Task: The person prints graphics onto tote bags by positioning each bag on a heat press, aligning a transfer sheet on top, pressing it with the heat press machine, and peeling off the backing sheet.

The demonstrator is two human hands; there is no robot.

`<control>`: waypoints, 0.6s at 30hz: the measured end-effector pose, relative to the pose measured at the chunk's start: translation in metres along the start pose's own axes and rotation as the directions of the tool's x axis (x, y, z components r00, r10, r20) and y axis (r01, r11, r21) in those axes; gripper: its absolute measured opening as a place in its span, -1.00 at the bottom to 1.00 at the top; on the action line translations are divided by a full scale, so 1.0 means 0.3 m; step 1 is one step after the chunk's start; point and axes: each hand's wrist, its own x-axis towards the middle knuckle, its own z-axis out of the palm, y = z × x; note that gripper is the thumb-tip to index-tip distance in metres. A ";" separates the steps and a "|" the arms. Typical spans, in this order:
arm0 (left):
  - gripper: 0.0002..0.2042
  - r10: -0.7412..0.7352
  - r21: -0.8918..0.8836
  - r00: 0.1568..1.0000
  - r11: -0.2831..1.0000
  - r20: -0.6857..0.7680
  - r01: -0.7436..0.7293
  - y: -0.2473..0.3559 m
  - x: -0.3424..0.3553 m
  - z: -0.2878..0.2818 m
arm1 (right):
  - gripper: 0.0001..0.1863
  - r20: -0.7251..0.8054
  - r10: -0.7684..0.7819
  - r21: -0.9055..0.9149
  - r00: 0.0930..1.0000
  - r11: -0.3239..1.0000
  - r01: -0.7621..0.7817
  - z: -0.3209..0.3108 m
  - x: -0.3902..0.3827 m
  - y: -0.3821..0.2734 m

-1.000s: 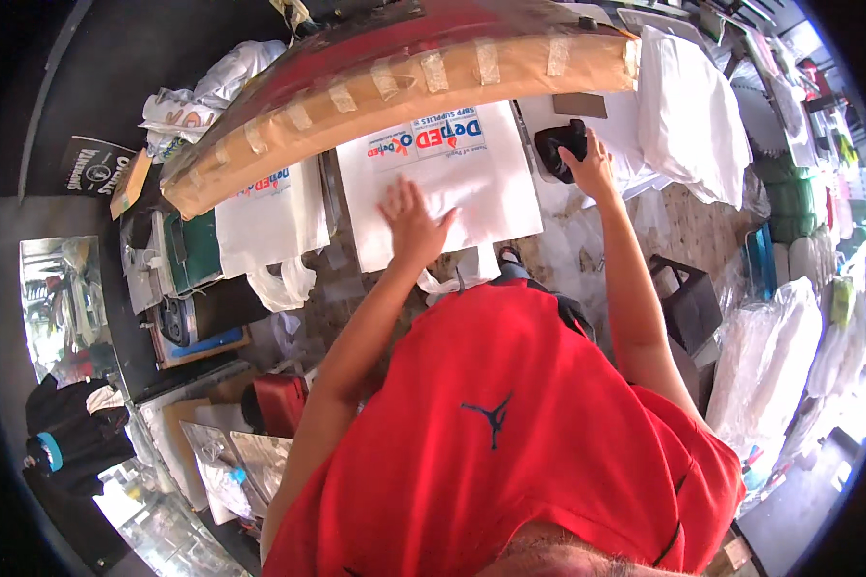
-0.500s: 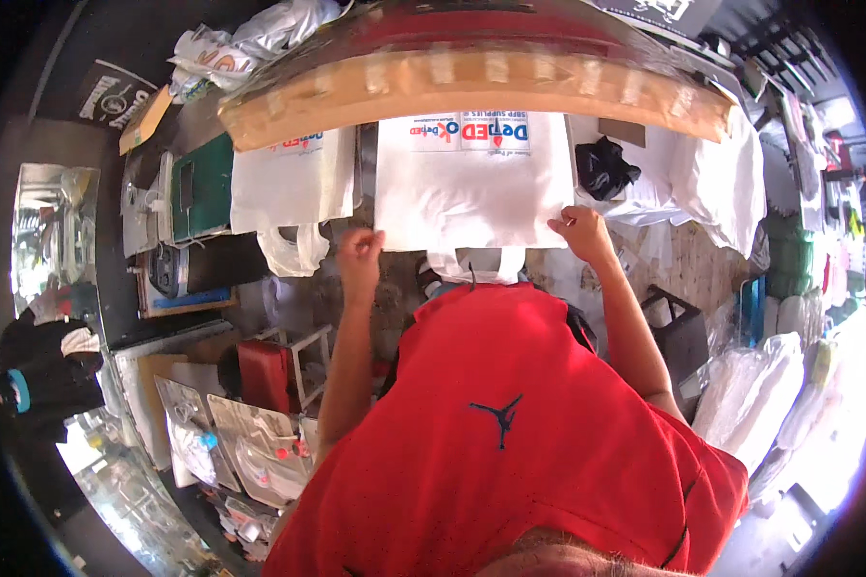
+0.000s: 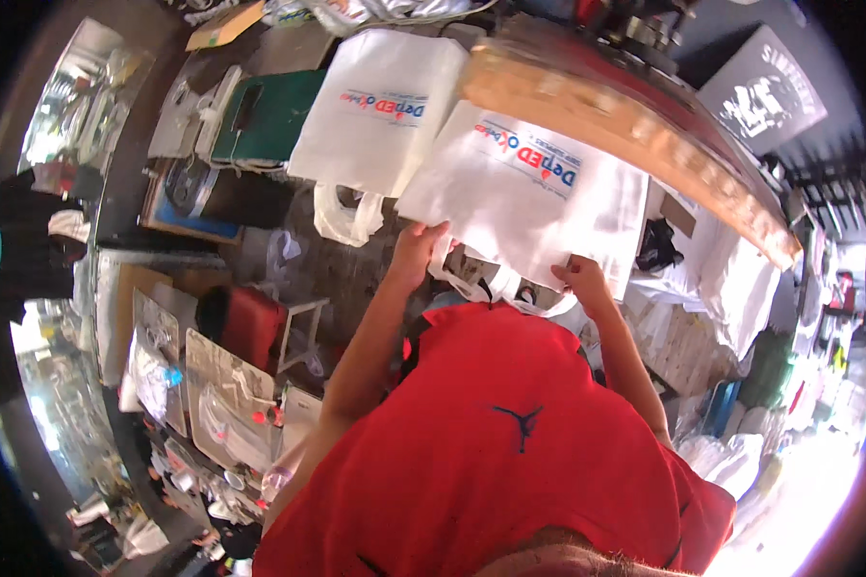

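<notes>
A white tote bag [image 3: 496, 212] with blue and red print is stretched between my hands, its handles [image 3: 471, 286] hanging toward me. My left hand [image 3: 420, 252] pinches the bag's near left corner. With the fingers closed, my right hand [image 3: 584, 281] grips its near edge further right. Part of the bag's far side lies close to the tan padded edge [image 3: 625, 130] of a large press-like board, which overhangs it. A second printed white tote bag [image 3: 370, 120] lies flat to the left, its handles drooping over the edge.
A green board [image 3: 269, 115] with a dark item on it lies left of the second bag. A black crumpled bundle [image 3: 657, 246] sits right of my right hand, beside white cloth [image 3: 736, 298]. Low on the left stand a red box [image 3: 245, 332] and a white frame [image 3: 303, 332].
The held bag has come further out from under the padded edge, showing more print, and is now tilted. My left hand is closer to my right. My view has turned.
</notes>
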 end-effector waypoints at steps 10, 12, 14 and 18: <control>-0.71 0.559 0.383 0.804 0.800 -0.200 -0.461 0.531 0.046 -0.297 | -0.75 0.255 -0.147 -0.085 0.956 0.981 0.174 0.493 0.236 -0.398; -0.74 0.547 0.393 0.773 0.820 -0.322 -0.417 0.572 0.095 -0.400 | -0.75 0.249 -0.182 -0.079 0.951 0.975 0.207 0.591 0.337 -0.438; -0.77 0.539 0.423 0.726 0.829 -0.427 -0.367 0.569 0.147 -0.513 | -0.75 0.237 -0.180 -0.172 0.955 0.960 0.223 0.714 0.410 -0.463; -0.80 0.493 0.467 0.650 0.854 -0.578 -0.231 0.514 0.294 -0.629 | -0.69 0.150 -0.196 -0.507 0.969 0.826 0.245 0.818 0.600 -0.396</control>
